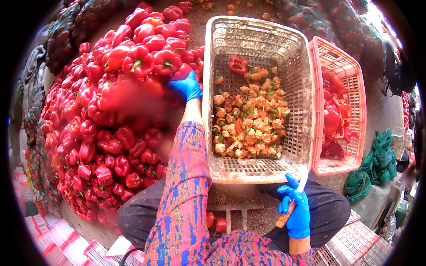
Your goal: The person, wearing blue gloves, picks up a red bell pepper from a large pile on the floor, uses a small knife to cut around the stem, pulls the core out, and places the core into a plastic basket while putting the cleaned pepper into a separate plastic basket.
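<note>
Both my hands wear blue gloves. My left hand (185,87) is at the right edge of a big heap of red bell peppers (104,175), its fingers closed about a red bell pepper (182,72); part of the grip is hidden. In my right hand (296,212) is a knife (285,215) with a wooden handle, its pale blade pointing up beside the near rim of a dirty white plastic crate (262,177). Cut-out pepper cores (253,131) with green stems lie in that crate, along with a red pepper piece (238,64).
A pink crate (361,111) holding red pepper pieces (335,117) stands against the white crate's right side. Green netting (377,162) lies beyond it. Filled net sacks (306,20) line the back. Two peppers (221,224) lie by a metal frame (228,213) between my legs.
</note>
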`<act>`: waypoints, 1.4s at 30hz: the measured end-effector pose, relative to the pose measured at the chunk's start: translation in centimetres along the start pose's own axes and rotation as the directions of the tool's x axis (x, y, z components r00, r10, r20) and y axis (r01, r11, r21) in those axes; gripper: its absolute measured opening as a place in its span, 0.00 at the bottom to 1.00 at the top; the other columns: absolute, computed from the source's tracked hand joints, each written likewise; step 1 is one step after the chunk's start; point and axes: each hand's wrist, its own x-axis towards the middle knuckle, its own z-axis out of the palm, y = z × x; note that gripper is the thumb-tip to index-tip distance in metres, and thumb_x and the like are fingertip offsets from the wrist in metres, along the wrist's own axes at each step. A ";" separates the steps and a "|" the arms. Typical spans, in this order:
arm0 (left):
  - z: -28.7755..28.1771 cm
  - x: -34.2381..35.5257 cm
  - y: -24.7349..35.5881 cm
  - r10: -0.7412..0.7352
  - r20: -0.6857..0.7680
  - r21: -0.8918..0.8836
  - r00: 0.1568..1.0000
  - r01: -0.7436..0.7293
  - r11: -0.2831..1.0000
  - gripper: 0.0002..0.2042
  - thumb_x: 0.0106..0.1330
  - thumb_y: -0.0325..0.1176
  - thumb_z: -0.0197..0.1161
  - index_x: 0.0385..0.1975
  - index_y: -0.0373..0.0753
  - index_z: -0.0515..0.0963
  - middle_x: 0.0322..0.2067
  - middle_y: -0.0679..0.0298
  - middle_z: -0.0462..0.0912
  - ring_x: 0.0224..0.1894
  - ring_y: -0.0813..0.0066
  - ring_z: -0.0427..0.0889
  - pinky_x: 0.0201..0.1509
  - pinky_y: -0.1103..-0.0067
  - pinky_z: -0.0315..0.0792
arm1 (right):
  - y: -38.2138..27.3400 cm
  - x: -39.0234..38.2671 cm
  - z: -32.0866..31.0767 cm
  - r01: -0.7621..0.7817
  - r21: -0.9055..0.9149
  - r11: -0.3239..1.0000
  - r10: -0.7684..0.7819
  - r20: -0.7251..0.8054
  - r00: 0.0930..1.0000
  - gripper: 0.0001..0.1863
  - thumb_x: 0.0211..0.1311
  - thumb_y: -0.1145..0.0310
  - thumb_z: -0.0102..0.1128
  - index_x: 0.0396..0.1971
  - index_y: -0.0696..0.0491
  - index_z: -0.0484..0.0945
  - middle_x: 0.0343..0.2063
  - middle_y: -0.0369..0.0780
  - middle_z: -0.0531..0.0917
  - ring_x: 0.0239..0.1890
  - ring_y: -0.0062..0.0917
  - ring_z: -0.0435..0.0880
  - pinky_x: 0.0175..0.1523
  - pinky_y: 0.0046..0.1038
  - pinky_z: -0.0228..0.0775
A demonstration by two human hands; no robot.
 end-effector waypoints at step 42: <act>-31.8 -24.3 12.5 0.139 0.788 -0.423 0.600 0.362 0.831 0.32 0.51 0.26 0.74 0.57 0.42 0.68 0.53 0.58 0.73 0.55 0.68 0.73 0.61 0.73 0.71 | 0.6 -0.2 7.1 0.365 -0.386 0.847 -0.037 0.642 0.766 0.45 0.51 0.62 0.74 0.69 0.45 0.60 0.59 0.41 0.76 0.59 0.23 0.73 0.62 0.29 0.67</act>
